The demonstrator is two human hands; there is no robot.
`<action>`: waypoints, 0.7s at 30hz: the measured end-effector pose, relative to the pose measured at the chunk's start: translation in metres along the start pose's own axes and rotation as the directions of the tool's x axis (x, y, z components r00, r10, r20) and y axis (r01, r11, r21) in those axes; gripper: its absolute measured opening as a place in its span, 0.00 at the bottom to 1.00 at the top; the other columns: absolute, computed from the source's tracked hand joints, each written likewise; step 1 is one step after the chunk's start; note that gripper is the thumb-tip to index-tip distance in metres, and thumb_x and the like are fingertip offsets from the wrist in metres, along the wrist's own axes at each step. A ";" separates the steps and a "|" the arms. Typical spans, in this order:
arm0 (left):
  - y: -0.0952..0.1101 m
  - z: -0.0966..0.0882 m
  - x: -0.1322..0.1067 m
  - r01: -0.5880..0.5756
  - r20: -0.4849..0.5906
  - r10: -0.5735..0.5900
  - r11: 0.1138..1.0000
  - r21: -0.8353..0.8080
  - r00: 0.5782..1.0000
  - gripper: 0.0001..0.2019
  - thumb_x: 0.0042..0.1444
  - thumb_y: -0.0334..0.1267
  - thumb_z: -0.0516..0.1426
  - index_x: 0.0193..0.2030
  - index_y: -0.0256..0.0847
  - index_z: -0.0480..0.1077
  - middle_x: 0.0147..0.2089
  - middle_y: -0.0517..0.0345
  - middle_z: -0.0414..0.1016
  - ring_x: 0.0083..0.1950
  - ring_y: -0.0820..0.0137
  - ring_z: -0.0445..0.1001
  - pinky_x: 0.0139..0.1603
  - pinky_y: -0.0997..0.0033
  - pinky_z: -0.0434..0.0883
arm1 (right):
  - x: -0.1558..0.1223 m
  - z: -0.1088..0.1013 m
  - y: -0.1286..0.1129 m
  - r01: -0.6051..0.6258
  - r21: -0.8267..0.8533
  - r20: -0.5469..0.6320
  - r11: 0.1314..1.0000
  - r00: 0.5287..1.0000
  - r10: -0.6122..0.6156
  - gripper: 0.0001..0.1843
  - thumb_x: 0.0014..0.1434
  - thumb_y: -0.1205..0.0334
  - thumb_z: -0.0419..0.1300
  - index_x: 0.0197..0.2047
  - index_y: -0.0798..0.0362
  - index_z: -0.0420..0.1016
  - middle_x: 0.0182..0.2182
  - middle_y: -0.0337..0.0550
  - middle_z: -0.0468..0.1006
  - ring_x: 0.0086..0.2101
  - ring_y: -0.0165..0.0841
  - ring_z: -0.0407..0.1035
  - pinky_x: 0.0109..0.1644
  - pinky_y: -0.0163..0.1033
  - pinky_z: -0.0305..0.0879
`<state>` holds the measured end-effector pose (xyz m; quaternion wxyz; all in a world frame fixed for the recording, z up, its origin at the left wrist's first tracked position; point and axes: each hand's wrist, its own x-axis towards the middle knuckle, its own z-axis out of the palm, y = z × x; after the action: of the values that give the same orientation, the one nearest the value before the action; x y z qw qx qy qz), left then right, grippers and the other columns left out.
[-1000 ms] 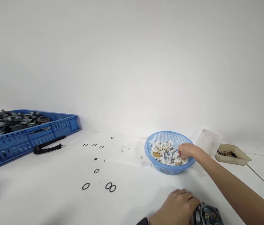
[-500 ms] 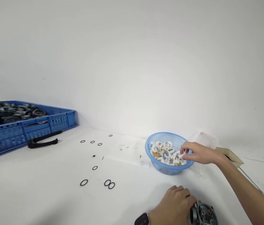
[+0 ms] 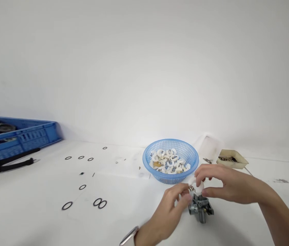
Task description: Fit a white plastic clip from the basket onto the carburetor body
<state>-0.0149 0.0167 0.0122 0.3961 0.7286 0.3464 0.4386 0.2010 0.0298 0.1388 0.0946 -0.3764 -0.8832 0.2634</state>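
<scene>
A white ring-shaped carburetor float (image 3: 199, 187) with a small metal hinge is pinched between the thumb and fingers of my right hand (image 3: 223, 182). Just below it is a grey metal carburetor (image 3: 201, 209). My left hand (image 3: 168, 208), with a watch at its wrist, is at the carburetor's upper left side. Its thumb and fingers are curled against that edge, close to the float's hinge; the exact contact is partly hidden. Behind the hands a blue mesh basket (image 3: 145, 160) holds many more white floats with metal pieces.
At the left stands a blue crate (image 3: 39, 136) of metal parts, with a black strap (image 3: 13, 166) before it. Several black O-rings (image 3: 82, 187) lie on the white table. A cream tray (image 3: 239, 163) with small metal parts is at the right, near the wall.
My right hand has come out of the basket with a float and moved down to the carburetor. The carburetor has shifted away from the near edge. The view has turned right.
</scene>
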 end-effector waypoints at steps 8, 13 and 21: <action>-0.004 -0.005 0.008 0.307 0.245 -0.196 0.748 -0.588 0.949 0.26 0.66 0.62 0.55 0.45 0.37 0.77 0.43 0.48 0.78 0.43 0.63 0.74 0.41 0.68 0.68 | 0.019 -0.001 0.026 0.065 0.349 0.184 0.935 0.974 -0.136 0.12 0.66 0.55 0.63 0.51 0.46 0.80 0.53 0.40 0.80 0.52 0.36 0.73 0.56 0.41 0.67; -0.007 -0.010 0.006 0.431 0.368 -0.224 0.449 -0.783 0.903 0.21 0.64 0.54 0.63 0.51 0.38 0.75 0.49 0.46 0.78 0.46 0.62 0.78 0.44 0.68 0.69 | 0.035 0.015 0.042 0.146 0.463 0.151 0.874 0.959 -0.240 0.10 0.65 0.53 0.64 0.46 0.47 0.82 0.60 0.43 0.73 0.60 0.39 0.66 0.61 0.44 0.62; -0.002 -0.009 0.006 0.419 0.355 -0.223 0.450 -0.788 0.908 0.23 0.61 0.55 0.66 0.50 0.36 0.77 0.45 0.45 0.78 0.40 0.65 0.77 0.41 0.69 0.69 | 0.044 0.029 0.068 0.024 0.637 0.213 0.771 0.955 -0.207 0.20 0.60 0.47 0.68 0.53 0.46 0.78 0.61 0.46 0.69 0.52 0.37 0.72 0.53 0.42 0.68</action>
<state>-0.0211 0.0253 0.0151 0.8090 0.4007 0.1773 0.3918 0.2015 0.0892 0.0765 0.1089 -0.2281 -0.7708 0.5848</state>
